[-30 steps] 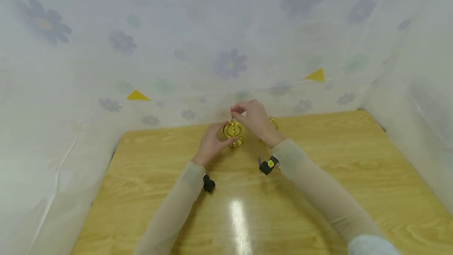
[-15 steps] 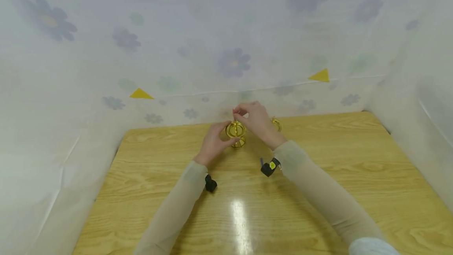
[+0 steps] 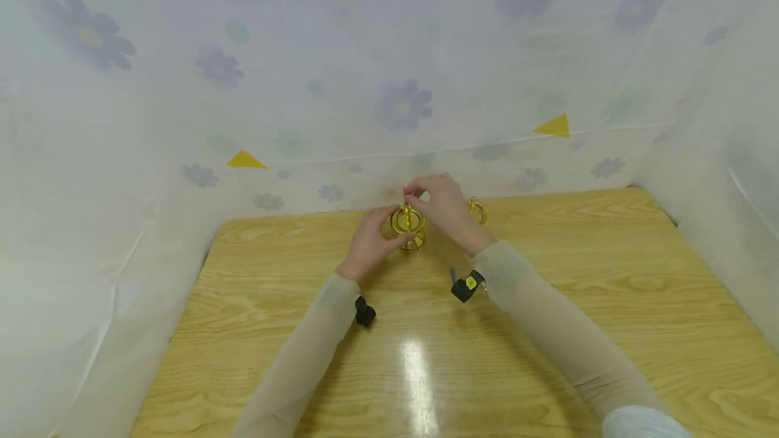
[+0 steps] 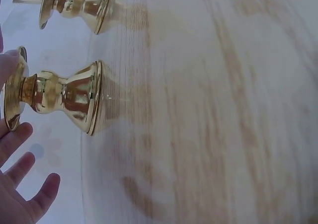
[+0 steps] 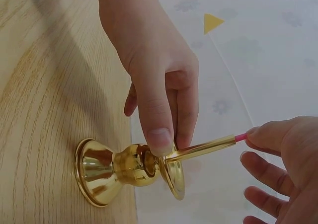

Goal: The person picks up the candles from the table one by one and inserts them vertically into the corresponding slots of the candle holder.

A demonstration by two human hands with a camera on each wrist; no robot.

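- Bench [image 3: 548, 330]: both forearms reach out over the wood toward its far edge.
- Left hand [image 3: 369, 243] steadies the brass candlestick [image 3: 408, 228], thumb pressed on its dish (a curled grip).
- Right hand [image 3: 444, 207] pinches the thin gold rod [image 5: 201, 148] by its pink tip; keeping it plumb over the socket looks wise.
- A second candlestick [image 3: 477, 211] stands behind.

A light wooden table [image 3: 548, 357] with a glossy top catches a streak of overhead light near its front edge. Behind the table and at both its sides hangs a pale, thin sheet [image 3: 341, 73], probably plastic, printed with faded purple flowers and small yellow triangles.
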